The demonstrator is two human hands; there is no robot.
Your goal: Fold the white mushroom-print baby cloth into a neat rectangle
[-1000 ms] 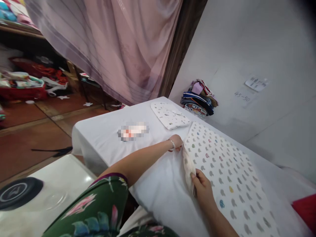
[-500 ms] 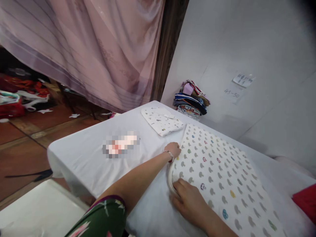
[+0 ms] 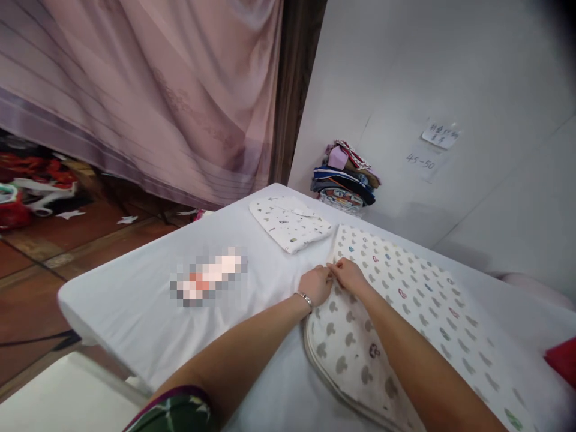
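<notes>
A white cloth with grey and coloured mushroom prints lies spread over the right part of the table. My left hand, with a bracelet at the wrist, is closed on its left edge. Right beside it, my right hand pinches the same edge, the fingertips of both hands almost touching. Below my hands, the cloth's near part bends in a curve, showing layered edges. Part of the print is hidden under my right forearm. Farther back lies a folded white printed cloth, apart from my hands.
A blurred-out item lies on the left of the white-covered table. Folded clothes are stacked by the wall. A pink curtain hangs behind. Something red is at the right edge, and a white surface stands lower left.
My right hand has moved up along the cloth's left edge to beside my left hand. The cloth's near left part has shifted and curves more. The view has turned slightly.
</notes>
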